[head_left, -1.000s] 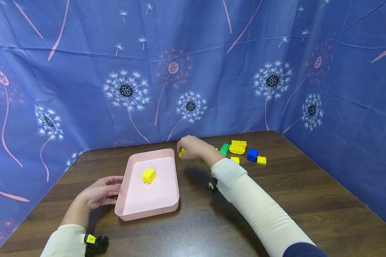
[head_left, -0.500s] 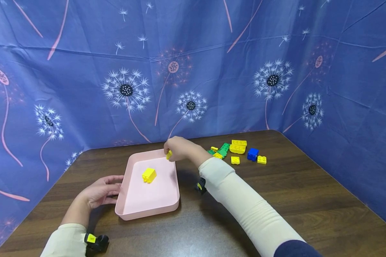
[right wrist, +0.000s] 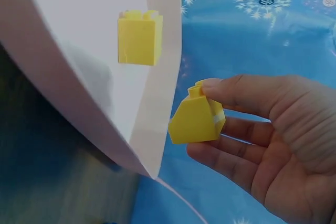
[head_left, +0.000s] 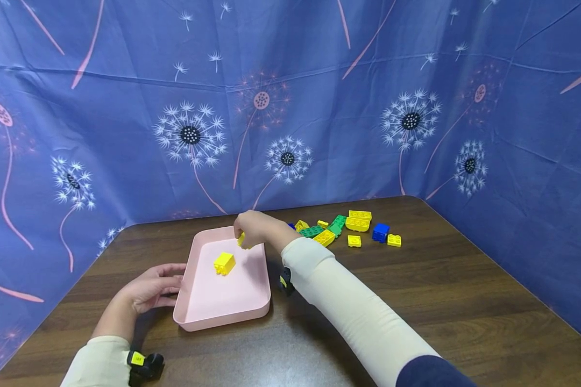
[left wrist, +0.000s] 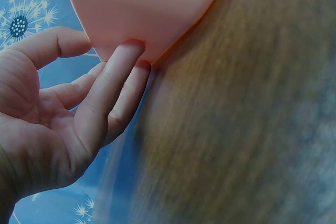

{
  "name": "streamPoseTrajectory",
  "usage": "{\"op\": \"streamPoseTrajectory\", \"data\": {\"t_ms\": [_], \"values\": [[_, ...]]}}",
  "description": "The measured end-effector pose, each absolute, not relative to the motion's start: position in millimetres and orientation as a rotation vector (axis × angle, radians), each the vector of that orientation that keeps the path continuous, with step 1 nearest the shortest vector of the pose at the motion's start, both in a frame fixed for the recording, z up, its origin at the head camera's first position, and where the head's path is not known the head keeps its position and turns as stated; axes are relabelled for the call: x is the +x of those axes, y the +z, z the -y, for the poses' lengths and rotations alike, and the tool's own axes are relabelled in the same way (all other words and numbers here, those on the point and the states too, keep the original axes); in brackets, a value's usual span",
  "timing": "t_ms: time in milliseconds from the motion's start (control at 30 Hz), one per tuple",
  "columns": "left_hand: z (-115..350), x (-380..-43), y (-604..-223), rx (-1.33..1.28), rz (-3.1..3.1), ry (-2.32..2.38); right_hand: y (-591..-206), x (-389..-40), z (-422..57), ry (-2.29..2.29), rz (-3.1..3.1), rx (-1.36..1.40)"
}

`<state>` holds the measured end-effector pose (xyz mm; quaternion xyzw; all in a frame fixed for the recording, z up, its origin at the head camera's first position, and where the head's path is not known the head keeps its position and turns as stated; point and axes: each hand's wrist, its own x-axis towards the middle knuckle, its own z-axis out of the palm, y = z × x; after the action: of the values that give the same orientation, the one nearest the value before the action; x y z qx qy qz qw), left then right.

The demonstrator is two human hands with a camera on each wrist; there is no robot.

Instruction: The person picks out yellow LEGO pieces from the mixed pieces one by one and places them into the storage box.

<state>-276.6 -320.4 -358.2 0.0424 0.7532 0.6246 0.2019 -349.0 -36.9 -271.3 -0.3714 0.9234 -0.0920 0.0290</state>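
My left hand (head_left: pixel 152 287) touches the left wall of a pink tray (head_left: pixel 221 322); in the left wrist view its fairly straight fingers (left wrist: pixel 113 74) meet the outside of that wall. Over the tray's far right part, my right hand (head_left: pixel 257 228) pinches a yellow sloped toy brick (right wrist: pixel 195 119) between thumb and fingers. That brick tapers towards a narrow studded top in the right wrist view. On the tray floor lies a second yellow brick (head_left: pixel 224 264), block-shaped, with its studs facing the near left in the head view.
Right of the tray, several bricks lie on the brown wooden table (head_left: pixel 368 301): green pieces (head_left: pixel 337 225), yellow bricks (head_left: pixel 358 223), a blue brick (head_left: pixel 380 232) and small yellow ones (head_left: pixel 354 241). A blue dandelion-print curtain (head_left: pixel 319 97) hangs behind the table.
My right hand has moved left with the yellow brick, from beside the tray to over its inside. More bricks show behind the arm. The left hand and tray stay put.
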Motion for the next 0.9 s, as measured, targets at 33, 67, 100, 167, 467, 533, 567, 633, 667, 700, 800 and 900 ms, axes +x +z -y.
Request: {"op": "streamPoseTrajectory", "data": {"t_ms": [33,67,100,167,467,533,567,633,667,700,800,900], "values": [[321,-276,-358,0.119,-2.103,1.743,-272,-350,39,-0.283,-2.846,-1.138],[321,-276,-358,0.118,-2.101,1.742,-273,-352,41,-0.282,-2.845,-1.130],[320,-276,-357,0.119,-2.100,1.741,-274,-353,43,-0.281,-2.844,-1.122],[320,-276,-357,0.120,-2.095,1.743,-275,-355,46,-0.276,-2.847,-1.110],[320,-276,-356,0.114,-2.089,1.754,-285,-360,54,-0.241,-2.841,-1.008],[319,-275,-356,0.120,-2.089,1.755,-287,-360,55,-0.252,-2.835,-0.972],[319,-275,-355,0.118,-2.088,1.758,-288,-360,55,-0.263,-2.830,-0.950],[319,-275,-355,0.116,-2.085,1.760,-290,-360,56,-0.281,-2.820,-0.912],[319,-275,-355,0.114,-2.084,1.760,-291,-360,56,-0.294,-2.814,-0.895],[319,-275,-355,0.113,-2.081,1.760,-291,-360,56,-0.297,-2.813,-0.890],[320,-275,-355,0.123,-2.077,1.757,-294,-360,57,-0.281,-2.826,-0.885],[320,-275,-355,0.134,-2.074,1.757,-297,-360,58,-0.243,-2.849,-0.878]]}}
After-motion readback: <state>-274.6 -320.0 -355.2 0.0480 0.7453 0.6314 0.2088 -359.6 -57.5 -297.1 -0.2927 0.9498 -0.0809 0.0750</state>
